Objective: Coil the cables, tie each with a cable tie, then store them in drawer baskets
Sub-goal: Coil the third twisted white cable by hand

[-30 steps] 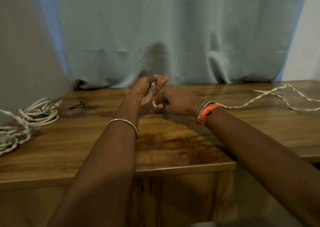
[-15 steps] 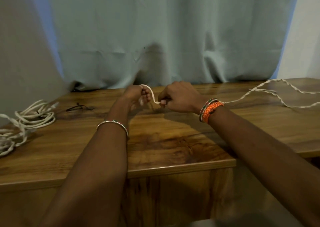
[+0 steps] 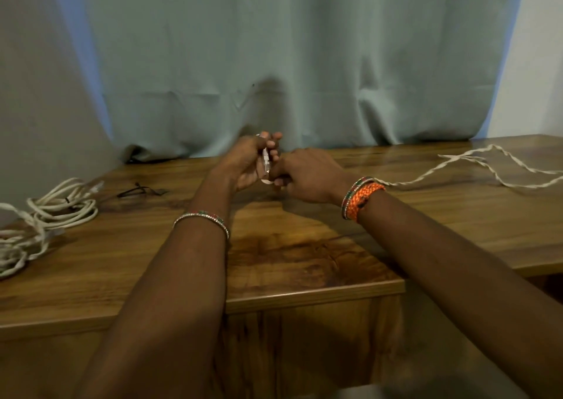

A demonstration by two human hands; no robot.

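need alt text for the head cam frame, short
Over a wooden table, a person's left hand and right hand hold one end of a white twisted cable between them, starting a coil; the rest trails off to the right. Coiled white cables and black cable ties lie at the left, before a pale green curtain.

Both forearms are bare, with no sleeves showing. The left wrist wears a thin beaded bangle (image 3: 201, 219) with silver, red and green beads. The right wrist wears a braided orange band (image 3: 367, 199) beside thin beaded bangles (image 3: 353, 192).
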